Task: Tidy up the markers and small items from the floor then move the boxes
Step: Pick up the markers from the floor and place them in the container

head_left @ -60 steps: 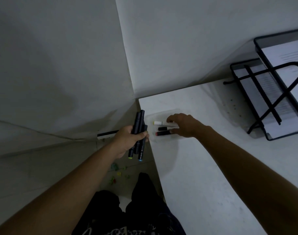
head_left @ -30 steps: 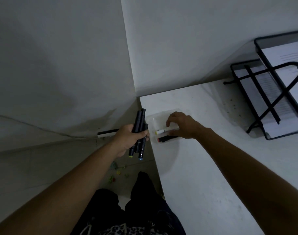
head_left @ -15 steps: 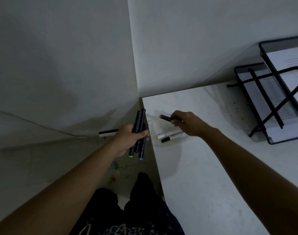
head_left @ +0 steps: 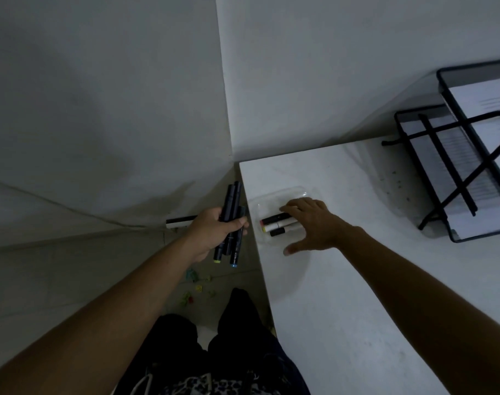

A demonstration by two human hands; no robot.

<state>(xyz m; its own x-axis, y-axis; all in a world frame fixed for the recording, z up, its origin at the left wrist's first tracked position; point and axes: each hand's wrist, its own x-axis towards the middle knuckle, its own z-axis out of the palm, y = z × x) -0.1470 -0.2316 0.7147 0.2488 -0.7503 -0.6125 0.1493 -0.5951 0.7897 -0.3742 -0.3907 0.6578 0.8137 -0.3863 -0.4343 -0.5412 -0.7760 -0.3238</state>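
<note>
**Markers gathered at the bench corner, small items on the floor**

The left hand (head_left: pixel 211 232) is closed around a bundle of dark markers (head_left: pixel 231 220), held just off the left edge of the white bench (head_left: pixel 357 295). The bundle stands nearly upright, tilted slightly; its lower ends point toward the floor, one capped yellow-green and one blue, while the upper ends rise above the fist close to the bench corner.

The right hand (head_left: pixel 311 223) reaches over a clear shallow tray (head_left: pixel 260 203) that sits near the far left corner of the bench. The hand is spread open, palm down, fingers stretched toward the far side and thumb splayed toward the near side. It grips nothing; its fingertips rest on or just above three markers (head_left: pixel 276 225) lying side by side in the tray, and contact cannot be told for certain. These three lie roughly crosswise, caps pointing left: one dark with a reddish end, one pale with a yellowish tip, one dark and short in view.

On the floor (head_left: pixel 72 266), below the left forearm, a scatter of small coloured items (head_left: pixel 197 286) lies loose, green, yellow and red among them. A black and white strip (head_left: pixel 180 221) sits at the base of the wall behind the left hand.

At the far right of the bench stands a black wire paper tray (head_left: pixel 442 155) holding printed sheets. The person's dark-clothed legs show at the near edge, between floor and bench.
</note>
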